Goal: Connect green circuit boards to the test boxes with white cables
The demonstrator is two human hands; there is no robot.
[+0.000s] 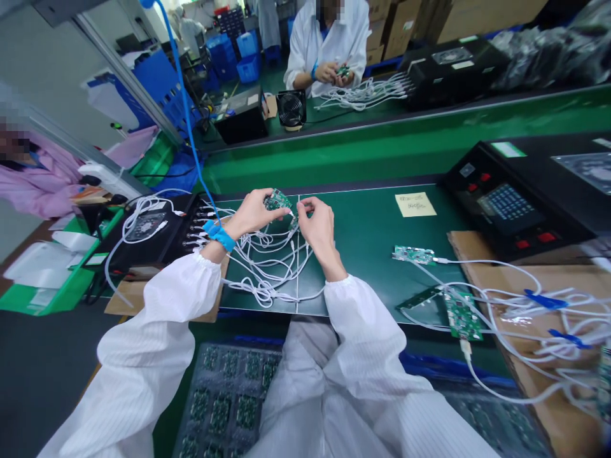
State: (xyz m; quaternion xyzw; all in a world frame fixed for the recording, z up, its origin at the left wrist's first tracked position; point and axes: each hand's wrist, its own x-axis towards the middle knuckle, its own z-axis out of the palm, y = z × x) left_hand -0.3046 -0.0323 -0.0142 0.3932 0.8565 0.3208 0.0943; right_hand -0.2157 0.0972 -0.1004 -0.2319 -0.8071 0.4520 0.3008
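You're sitting on an electronics assembly line. A green belt runs past your mat, with black testers on either side and white cables fanning out of them. Loose circuit boards lie plugged in, and more fill a tray below the bench. A worker in a white coat sits opposite. Cartons and blue crates stand behind.

The person wears a white smock of thin cloth with fine woven pinstripes. It is loose and creased over the lap. The left sleeve and right sleeve puff out and end in gathered elastic cuffs. A bright blue wrist strap circles the left wrist, and a blue cord runs up from it. The left hand and right hand are bare.
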